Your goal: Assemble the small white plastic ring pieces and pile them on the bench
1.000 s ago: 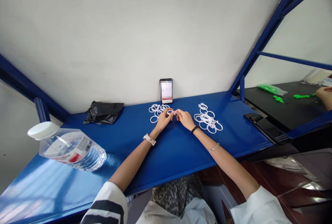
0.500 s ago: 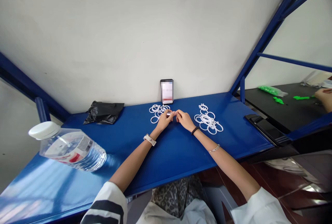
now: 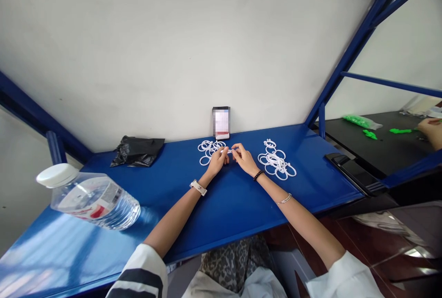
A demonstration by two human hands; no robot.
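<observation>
Since the preceding frame, the fingers of the right hand (image 3: 244,158) have lifted and spread slightly. Both forearms reach inward from the lower corners, wrists low, the hands nearly meeting at center. The left hand (image 3: 217,160) is pinched on a small white piece (image 3: 228,151), held between the hands; the right fingertips meet its other end, though whether they clamp it cannot be told. Beneath lies a blue tabletop (image 3: 221,201), a pale wall (image 3: 155,58) filling the upper frame; a black table (image 3: 359,143) stands at right.
</observation>
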